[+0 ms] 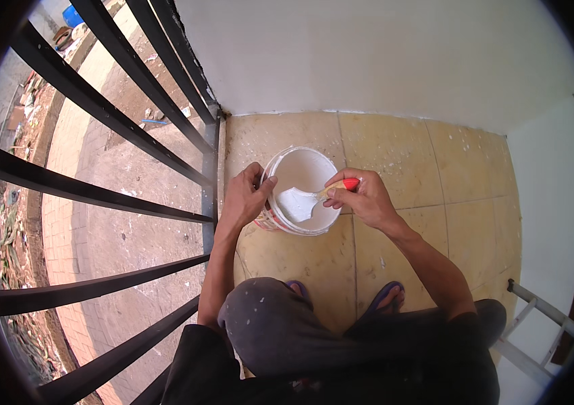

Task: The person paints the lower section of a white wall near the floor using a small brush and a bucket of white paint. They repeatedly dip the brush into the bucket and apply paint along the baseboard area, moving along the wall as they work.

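Note:
A white plastic paint bucket [328, 223] stands tilted or upright, I cannot tell which, on the tiled floor before me. My left hand [247, 195] grips its rim on the left side, thumb over the edge. In my right hand [363, 197] is a paintbrush [336, 189] with a wooden handle and a red tip. Its wide head, coated in white paint, points down and left inside the bucket's mouth. How much paint lies in the bucket is partly hidden by the brush.
Black metal bars [130, 182] run close along my left. A white wall [368, 61] rises ahead, another on the right. A metal ladder [535, 324] stands at the lower right. White specks dot the yellowish floor tiles [393, 152]. My feet in flip-flops [386, 298] are near the bucket.

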### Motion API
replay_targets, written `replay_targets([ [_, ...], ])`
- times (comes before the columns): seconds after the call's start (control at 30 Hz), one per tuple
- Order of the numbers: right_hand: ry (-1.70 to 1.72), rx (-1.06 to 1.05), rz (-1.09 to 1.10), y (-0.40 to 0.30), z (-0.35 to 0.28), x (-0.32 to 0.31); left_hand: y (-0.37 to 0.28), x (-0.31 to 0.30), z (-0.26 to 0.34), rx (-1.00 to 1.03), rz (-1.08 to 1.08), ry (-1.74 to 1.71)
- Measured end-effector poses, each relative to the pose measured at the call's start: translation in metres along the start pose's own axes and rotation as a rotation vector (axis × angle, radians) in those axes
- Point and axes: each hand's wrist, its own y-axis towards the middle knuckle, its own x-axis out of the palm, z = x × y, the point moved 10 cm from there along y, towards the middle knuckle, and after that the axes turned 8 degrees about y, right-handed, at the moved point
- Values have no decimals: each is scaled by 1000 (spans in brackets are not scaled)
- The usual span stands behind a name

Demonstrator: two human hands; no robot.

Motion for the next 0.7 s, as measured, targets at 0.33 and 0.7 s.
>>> replay_targets([
  [0.33,-876,-670,179,-13,-64,1,-17,-12,-4,45,38,47],
  [0.7,-101,148,-102,4,4,21,-20,3,-29,-8,39,-320],
])
